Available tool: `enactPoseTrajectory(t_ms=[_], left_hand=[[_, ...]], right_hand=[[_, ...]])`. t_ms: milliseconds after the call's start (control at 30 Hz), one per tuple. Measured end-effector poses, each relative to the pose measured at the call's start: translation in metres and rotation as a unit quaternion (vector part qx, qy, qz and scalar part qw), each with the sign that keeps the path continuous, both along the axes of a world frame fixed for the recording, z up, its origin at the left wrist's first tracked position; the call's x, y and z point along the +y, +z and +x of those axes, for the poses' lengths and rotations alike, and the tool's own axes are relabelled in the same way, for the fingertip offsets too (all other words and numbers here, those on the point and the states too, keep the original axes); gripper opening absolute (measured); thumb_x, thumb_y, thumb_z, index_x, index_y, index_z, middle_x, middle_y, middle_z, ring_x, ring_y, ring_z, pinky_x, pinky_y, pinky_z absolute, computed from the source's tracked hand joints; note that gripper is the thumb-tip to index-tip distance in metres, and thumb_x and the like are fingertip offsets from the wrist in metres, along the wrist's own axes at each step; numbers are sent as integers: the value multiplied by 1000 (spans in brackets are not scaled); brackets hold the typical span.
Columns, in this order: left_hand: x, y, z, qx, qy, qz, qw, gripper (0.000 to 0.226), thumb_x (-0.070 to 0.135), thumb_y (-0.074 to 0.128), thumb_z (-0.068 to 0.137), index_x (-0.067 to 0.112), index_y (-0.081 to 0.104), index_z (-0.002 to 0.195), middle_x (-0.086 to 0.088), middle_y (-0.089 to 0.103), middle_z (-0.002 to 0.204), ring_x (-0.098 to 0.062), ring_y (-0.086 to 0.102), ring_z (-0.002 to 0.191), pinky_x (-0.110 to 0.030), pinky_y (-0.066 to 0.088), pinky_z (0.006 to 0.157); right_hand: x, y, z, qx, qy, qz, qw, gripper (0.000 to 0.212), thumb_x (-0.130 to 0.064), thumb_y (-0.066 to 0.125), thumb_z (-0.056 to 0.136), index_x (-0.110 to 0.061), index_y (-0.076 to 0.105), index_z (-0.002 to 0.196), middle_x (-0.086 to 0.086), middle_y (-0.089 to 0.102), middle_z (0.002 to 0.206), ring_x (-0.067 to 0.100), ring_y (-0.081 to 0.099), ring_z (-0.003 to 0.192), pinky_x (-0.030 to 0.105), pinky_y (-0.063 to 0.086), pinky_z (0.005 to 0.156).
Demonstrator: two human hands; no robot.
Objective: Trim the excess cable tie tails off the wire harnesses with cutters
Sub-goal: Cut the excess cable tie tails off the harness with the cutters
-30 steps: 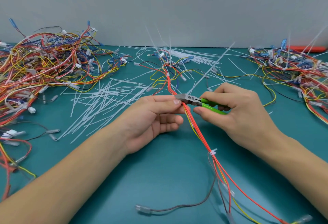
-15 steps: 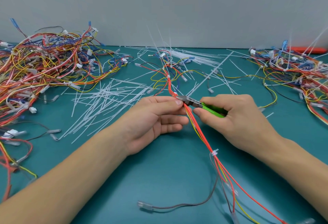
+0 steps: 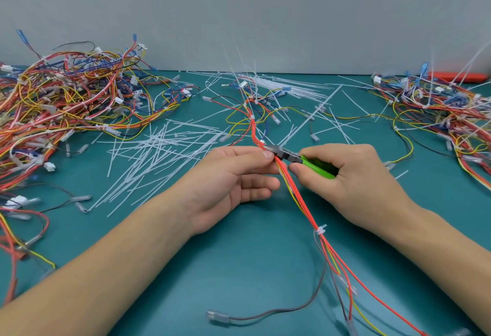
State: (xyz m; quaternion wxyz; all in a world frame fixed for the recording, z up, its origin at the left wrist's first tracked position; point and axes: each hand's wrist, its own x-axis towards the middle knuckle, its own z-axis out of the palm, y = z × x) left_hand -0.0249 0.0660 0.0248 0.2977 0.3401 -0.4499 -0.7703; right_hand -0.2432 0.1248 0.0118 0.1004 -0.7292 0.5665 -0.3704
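1. The orange-and-yellow wire harness (image 3: 301,197) lies in the middle of the teal table mat (image 3: 239,269). Its long axis runs from the near right corner up and away toward the grey back wall (image 3: 239,11), leaning slightly left as it goes.
2. A white cable tie (image 3: 320,230) wraps the harness nearer the viewer than the hands; its short stub points right.
3. The left hand (image 3: 228,181) pinches the harness between thumb and forefinger, its other fingers loosely curled beneath.
4. The right hand (image 3: 350,176) is wrapped round the green handles of the small cutters (image 3: 297,159). The cutters lie crosswise to the harness, nose pointing left, the tip meeting the wires just beside the left thumb. I cannot tell how far apart the blades are.
5. Left of the harness, a fan of cut white tie tails (image 3: 159,157) is strewn on the mat.
6. Farther left of the harness sits a large tangled heap of multicoloured harnesses (image 3: 66,104); a second heap with uncut ties (image 3: 446,112) sits far to its right.
7. Beyond the harness's far end lies a bundle of unused white ties (image 3: 292,88).
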Motion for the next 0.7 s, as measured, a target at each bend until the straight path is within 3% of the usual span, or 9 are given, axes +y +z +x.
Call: enactPoseTrajectory(t_ms=[133, 300, 467, 700], left_hand=[[-1, -1, 1, 0, 1, 4, 1000, 24, 16, 67, 89, 2, 71, 108, -9, 75, 90, -15, 70, 62, -24, 57, 58], [-2, -2, 0, -1, -6, 3, 1000, 40, 16, 67, 88, -9, 65, 120, -11, 75, 94, -15, 69, 61, -24, 57, 58], [-2, -2, 0, 2, -10, 0, 1000, 28, 16, 67, 88, 1, 72, 111, -10, 76, 92, -14, 68, 60, -24, 56, 57], [-2, -1, 1, 0, -13, -6, 1000, 33, 19, 70, 82, 3, 73, 110, -8, 76, 93, -14, 67, 61, -23, 56, 58]], right_hand=[[-1, -1, -1, -1, -8, -16, 1000, 28, -52, 68, 91, -26, 75, 95, -11, 67, 76, 14, 62, 75, 38, 50, 69], [-1, 0, -3, -4, 1, -25, 1000, 36, -56, 64, 90, -24, 76, 103, -9, 71, 86, 15, 66, 81, 42, 53, 74], [-1, 0, -3, 11, -2, -27, 1000, 29, -48, 68, 92, -23, 76, 106, -7, 71, 90, 14, 66, 86, 37, 52, 79], [-2, 0, -3, 18, 3, -30, 999, 28, -45, 69, 92, -25, 76, 109, -7, 70, 91, 11, 65, 90, 37, 52, 81]])
